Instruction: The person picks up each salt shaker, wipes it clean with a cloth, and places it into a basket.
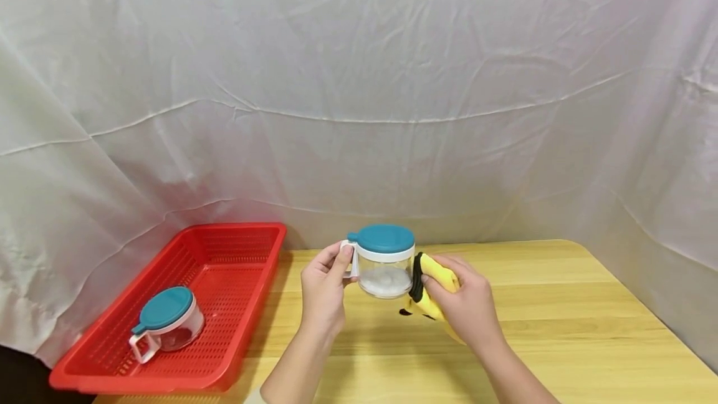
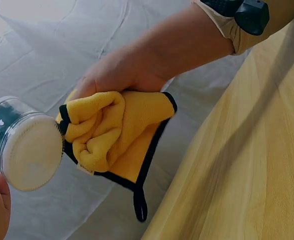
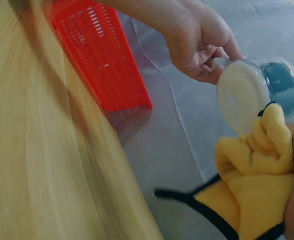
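A clear seasoning jar (image 1: 386, 267) with a teal lid and white rim is held above the table, white powder lying at its bottom. My left hand (image 1: 325, 285) grips its white handle, thumb on top. In my right hand (image 1: 468, 298) is a bunched yellow cloth (image 2: 111, 135) with black edging and a hanging loop, pinched between thumb and fingers. The cloth touches the jar's right side. From below, the right wrist view shows the jar's pale round base (image 3: 242, 95), with the left hand (image 3: 202, 45) at the handle behind it.
A red perforated plastic basket (image 1: 255, 304) stands on the left of the wooden table (image 1: 561, 317). Inside it a second teal-lidded jar (image 1: 171, 317) sits tilted, its white handle toward the near left. A pale grey curtain (image 1: 359, 92) hangs behind the table and along its sides.
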The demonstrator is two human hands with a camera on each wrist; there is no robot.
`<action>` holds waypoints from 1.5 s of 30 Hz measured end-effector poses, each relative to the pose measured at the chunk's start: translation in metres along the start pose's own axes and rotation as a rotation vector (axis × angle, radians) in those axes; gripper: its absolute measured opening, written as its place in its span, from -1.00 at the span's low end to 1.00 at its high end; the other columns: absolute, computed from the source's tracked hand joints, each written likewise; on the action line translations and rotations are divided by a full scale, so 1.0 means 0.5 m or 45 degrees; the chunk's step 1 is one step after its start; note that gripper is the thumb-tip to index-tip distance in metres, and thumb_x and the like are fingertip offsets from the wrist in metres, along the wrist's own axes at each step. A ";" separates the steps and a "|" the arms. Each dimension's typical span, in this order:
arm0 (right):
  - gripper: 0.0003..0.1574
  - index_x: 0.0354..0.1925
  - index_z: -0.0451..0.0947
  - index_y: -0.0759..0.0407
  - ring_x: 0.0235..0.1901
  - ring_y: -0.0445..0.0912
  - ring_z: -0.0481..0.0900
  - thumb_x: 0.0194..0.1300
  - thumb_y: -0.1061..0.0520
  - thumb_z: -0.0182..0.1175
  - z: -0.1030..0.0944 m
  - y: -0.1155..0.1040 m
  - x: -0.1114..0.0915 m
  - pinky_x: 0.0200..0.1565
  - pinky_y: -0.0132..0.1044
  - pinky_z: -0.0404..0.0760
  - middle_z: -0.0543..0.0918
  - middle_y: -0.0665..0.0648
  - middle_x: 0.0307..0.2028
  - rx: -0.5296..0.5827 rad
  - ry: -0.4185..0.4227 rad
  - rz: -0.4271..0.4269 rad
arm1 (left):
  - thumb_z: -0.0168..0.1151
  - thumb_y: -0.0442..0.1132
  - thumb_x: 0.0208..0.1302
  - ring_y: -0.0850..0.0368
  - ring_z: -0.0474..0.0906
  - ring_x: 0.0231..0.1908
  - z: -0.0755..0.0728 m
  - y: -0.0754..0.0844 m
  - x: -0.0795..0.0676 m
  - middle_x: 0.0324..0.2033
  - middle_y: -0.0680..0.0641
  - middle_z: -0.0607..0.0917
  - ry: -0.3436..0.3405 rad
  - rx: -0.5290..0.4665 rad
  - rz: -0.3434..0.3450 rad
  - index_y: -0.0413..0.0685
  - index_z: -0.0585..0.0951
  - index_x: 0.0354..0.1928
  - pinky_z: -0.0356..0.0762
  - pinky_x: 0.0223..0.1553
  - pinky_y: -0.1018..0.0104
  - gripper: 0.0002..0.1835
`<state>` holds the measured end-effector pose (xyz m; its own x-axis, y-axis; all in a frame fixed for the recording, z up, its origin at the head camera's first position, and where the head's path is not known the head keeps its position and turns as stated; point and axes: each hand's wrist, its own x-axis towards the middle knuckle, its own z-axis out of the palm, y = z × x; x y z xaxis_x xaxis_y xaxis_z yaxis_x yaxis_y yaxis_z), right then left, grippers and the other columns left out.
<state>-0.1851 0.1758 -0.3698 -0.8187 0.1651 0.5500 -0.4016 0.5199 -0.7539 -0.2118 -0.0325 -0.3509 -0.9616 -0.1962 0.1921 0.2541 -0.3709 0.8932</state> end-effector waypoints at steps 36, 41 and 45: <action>-0.63 -0.08 0.72 0.00 -0.27 -0.16 0.61 0.10 0.20 0.46 0.009 -0.031 -0.017 -0.32 -0.36 0.69 0.71 -0.01 -0.11 0.173 -0.184 0.052 | 0.30 -0.25 0.31 0.24 0.55 -0.40 -0.017 0.010 0.018 -0.45 0.08 0.70 0.023 -0.032 0.048 -0.17 0.70 -0.17 0.54 -0.49 0.49 -0.85; -0.60 -0.08 0.72 0.01 -0.19 -0.20 0.61 0.07 0.26 0.47 0.007 -0.026 -0.014 -0.23 -0.43 0.66 0.72 -0.07 -0.12 0.062 -0.108 -0.090 | 0.28 -0.26 0.33 0.26 0.52 -0.44 -0.016 0.008 0.018 -0.48 0.08 0.67 -0.060 -0.062 -0.024 -0.08 0.70 -0.25 0.49 -0.52 0.53 -0.93; -0.58 -0.08 0.72 0.03 -0.19 -0.22 0.60 0.04 0.29 0.47 0.004 -0.022 -0.014 -0.23 -0.44 0.66 0.72 -0.08 -0.12 0.006 -0.079 -0.161 | 0.26 -0.26 0.35 0.28 0.45 -0.53 -0.014 0.004 0.017 -0.52 0.10 0.64 -0.118 -0.100 -0.086 -0.03 0.69 -0.30 0.42 -0.56 0.56 -0.93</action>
<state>-0.1756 0.1671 -0.3659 -0.7852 0.0461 0.6175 -0.5050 0.5294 -0.6817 -0.2186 -0.0413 -0.3503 -0.9812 -0.0853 0.1728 0.1927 -0.4512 0.8714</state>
